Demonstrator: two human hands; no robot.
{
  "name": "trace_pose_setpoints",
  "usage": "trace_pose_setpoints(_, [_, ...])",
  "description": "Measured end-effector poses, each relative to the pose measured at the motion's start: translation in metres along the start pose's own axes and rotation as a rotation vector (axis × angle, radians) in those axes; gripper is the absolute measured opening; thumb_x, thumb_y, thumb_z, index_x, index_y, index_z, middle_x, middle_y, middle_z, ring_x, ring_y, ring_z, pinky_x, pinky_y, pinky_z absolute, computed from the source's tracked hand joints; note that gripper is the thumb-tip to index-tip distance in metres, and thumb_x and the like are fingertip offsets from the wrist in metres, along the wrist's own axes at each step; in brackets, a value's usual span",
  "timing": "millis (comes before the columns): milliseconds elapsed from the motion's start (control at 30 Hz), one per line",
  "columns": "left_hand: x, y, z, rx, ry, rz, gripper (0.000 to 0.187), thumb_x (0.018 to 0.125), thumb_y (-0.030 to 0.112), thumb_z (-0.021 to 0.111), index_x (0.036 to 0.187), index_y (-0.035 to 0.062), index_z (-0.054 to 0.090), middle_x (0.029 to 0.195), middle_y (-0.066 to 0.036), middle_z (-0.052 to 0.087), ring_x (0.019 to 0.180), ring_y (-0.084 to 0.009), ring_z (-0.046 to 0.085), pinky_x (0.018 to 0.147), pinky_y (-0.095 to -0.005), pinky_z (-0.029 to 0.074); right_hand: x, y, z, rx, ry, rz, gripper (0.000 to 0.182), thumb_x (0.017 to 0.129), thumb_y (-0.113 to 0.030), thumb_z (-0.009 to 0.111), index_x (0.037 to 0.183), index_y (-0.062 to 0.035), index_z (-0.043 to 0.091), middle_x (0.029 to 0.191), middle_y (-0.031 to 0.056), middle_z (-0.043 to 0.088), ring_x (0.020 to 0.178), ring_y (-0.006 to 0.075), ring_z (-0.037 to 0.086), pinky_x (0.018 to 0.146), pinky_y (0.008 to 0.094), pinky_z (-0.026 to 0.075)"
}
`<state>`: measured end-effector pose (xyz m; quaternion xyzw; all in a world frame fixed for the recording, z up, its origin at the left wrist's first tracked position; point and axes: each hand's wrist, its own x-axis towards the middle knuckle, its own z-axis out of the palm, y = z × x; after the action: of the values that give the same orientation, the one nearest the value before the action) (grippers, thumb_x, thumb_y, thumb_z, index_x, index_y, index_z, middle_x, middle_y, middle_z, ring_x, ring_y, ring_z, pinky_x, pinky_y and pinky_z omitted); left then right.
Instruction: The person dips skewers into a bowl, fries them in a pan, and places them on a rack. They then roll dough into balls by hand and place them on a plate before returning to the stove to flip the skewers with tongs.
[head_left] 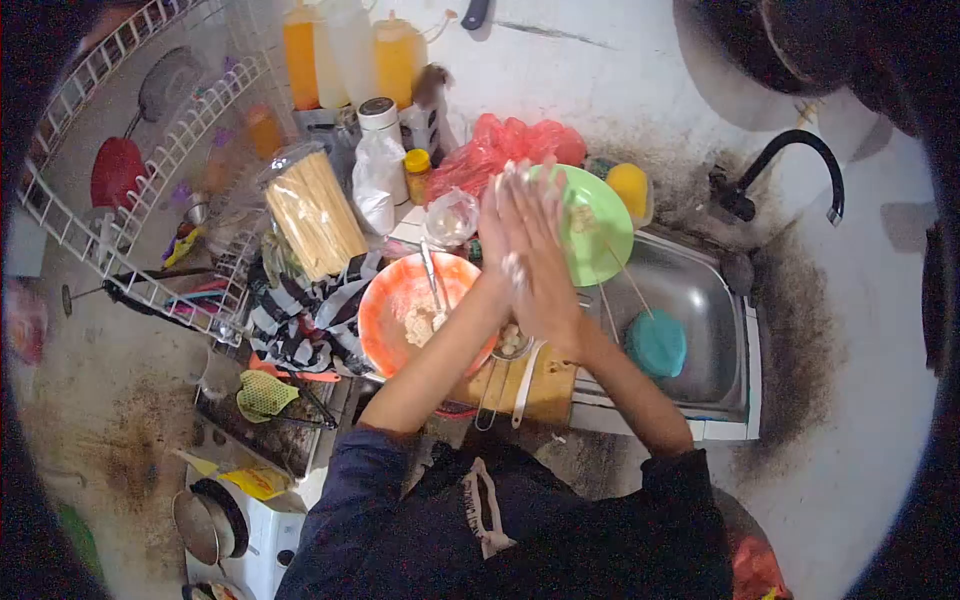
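The left hand and the right hand are pressed flat together, palm on palm, fingers straight and smeared with pale dough; whether a piece sits between them I cannot tell. Just below and to the left lies the orange bowl with a dough lump and a spoon. Behind the hands stands a green plate, partly over the sink.

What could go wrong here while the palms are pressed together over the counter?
The left hand and right hand press flat together above the orange bowl; whatever is between them may drop or smear. The green plate overhangs the sink and might tip in. A forearm could nudge the spoon.
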<state>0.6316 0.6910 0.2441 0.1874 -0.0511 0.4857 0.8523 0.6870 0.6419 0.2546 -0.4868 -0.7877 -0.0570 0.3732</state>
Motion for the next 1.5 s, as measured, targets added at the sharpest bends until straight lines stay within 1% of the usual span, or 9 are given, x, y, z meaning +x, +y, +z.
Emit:
trace_pose_setpoints(433, [0.077, -0.014, -0.020, 0.300, 0.305, 0.128, 0.059, 0.088, 0.045, 0.027, 0.130, 0.0031, 0.023, 0.134, -0.015, 0.029, 0.123, -0.0226, 0.030, 0.102, -0.0325, 0.022, 0.025, 0.091, 0.011, 0.521, -0.145, 0.520, 0.054, 0.093, -0.037, 0.008, 0.136, -0.0050, 0.009, 0.143, 0.0075, 0.005, 0.132, 0.0210, 0.002, 0.106, 0.0338, 0.000])
trace_pose_setpoints(600, [-0.019, -0.021, 0.033, 0.383, 0.303, 0.255, 0.043, 0.090, 0.038, 0.033, 0.115, 0.0055, 0.043, 0.121, -0.009, 0.047, 0.108, -0.0187, 0.045, 0.089, -0.0308, 0.035, 0.032, 0.016, -0.007, 0.178, 0.163, 0.058, 0.050, 0.092, -0.023, 0.018, 0.135, -0.0015, 0.010, 0.142, 0.0159, 0.006, 0.132, 0.0256, 0.003, 0.106, 0.0387, 0.002])
trace_pose_setpoints(700, [-0.066, -0.020, 0.059, 1.026, 0.274, 0.576, 0.047, 0.094, 0.026, 0.022, 0.133, 0.0010, 0.020, 0.136, -0.010, 0.026, 0.127, -0.0194, 0.021, 0.105, -0.0298, 0.014, 0.023, -0.039, -0.017, 0.283, 0.087, 0.219, 0.051, 0.091, -0.028, 0.017, 0.135, -0.0027, 0.015, 0.142, 0.0139, 0.011, 0.132, 0.0227, 0.005, 0.106, 0.0331, 0.001])
trace_pose_setpoints(800, [-0.095, 0.025, 0.033, 0.406, 0.206, 0.558, 0.044, 0.092, 0.026, 0.031, 0.127, -0.0003, 0.034, 0.132, -0.009, 0.032, 0.120, -0.0178, 0.034, 0.100, -0.0291, 0.025, -0.004, -0.084, 0.017, 0.570, 0.023, 0.015, 0.053, 0.090, -0.026, 0.019, 0.135, 0.0011, 0.013, 0.141, 0.0169, 0.008, 0.132, 0.0251, 0.005, 0.106, 0.0347, 0.003])
trace_pose_setpoints(867, [-0.135, 0.033, 0.025, 1.066, 0.328, 0.556, 0.049, 0.094, 0.026, 0.020, 0.133, -0.0028, 0.016, 0.141, -0.011, 0.014, 0.131, -0.0192, 0.009, 0.106, -0.0282, 0.005, -0.022, -0.097, 0.046, 0.760, 0.018, -0.174, 0.050, 0.090, -0.020, 0.021, 0.134, 0.0029, 0.012, 0.141, 0.0193, 0.005, 0.132, 0.0262, 0.005, 0.106, 0.0361, 0.004])
trace_pose_setpoints(1100, [-0.240, 0.008, -0.032, 0.857, 0.767, 0.521, 0.052, 0.091, 0.027, 0.027, 0.133, -0.0034, 0.018, 0.140, -0.013, 0.016, 0.130, -0.0226, 0.012, 0.106, -0.0301, 0.006, -0.060, -0.168, 0.098, 0.979, -0.433, -0.168, 0.057, 0.088, -0.027, 0.028, 0.133, 0.0037, 0.014, 0.140, 0.0205, 0.010, 0.130, 0.0311, 0.008, 0.105, 0.0421, 0.006])
trace_pose_setpoints(1233, [-0.303, 0.045, -0.094, 0.814, 1.129, 0.899, 0.054, 0.089, 0.030, 0.031, 0.131, -0.0033, 0.024, 0.137, -0.015, 0.025, 0.127, -0.0251, 0.023, 0.106, -0.0338, 0.013, -0.094, -0.190, 0.107, 0.999, -0.633, -0.283, 0.058, 0.086, -0.025, 0.035, 0.133, 0.0034, 0.016, 0.139, 0.0223, 0.013, 0.129, 0.0376, 0.009, 0.104, 0.0428, 0.009])
trace_pose_setpoints(1367, [-0.311, 0.105, -0.079, 0.696, 0.722, 1.039, 0.061, 0.086, 0.043, 0.032, 0.130, -0.0001, 0.027, 0.135, -0.015, 0.030, 0.125, -0.0243, 0.028, 0.102, -0.0343, 0.018, -0.091, -0.184, 0.095, 1.042, -1.030, -0.068, 0.045, 0.081, -0.022, 0.055, 0.121, -0.0029, 0.044, 0.122, 0.0180, 0.044, 0.111, 0.0282, 0.046, 0.092, 0.0349, 0.035])
trace_pose_setpoints(1500, [-0.317, 0.105, -0.077, 0.713, 0.909, 0.684, 0.045, 0.089, 0.027, 0.028, 0.124, -0.0011, 0.033, 0.125, -0.014, 0.042, 0.117, -0.0216, 0.039, 0.102, -0.0321, 0.021, -0.062, -0.131, 0.077, 0.704, -0.454, 0.023, 0.023, 0.079, -0.018, 0.058, 0.098, -0.0049, 0.060, 0.088, 0.0067, 0.062, 0.086, 0.0185, 0.058, 0.077, 0.0306, 0.045])
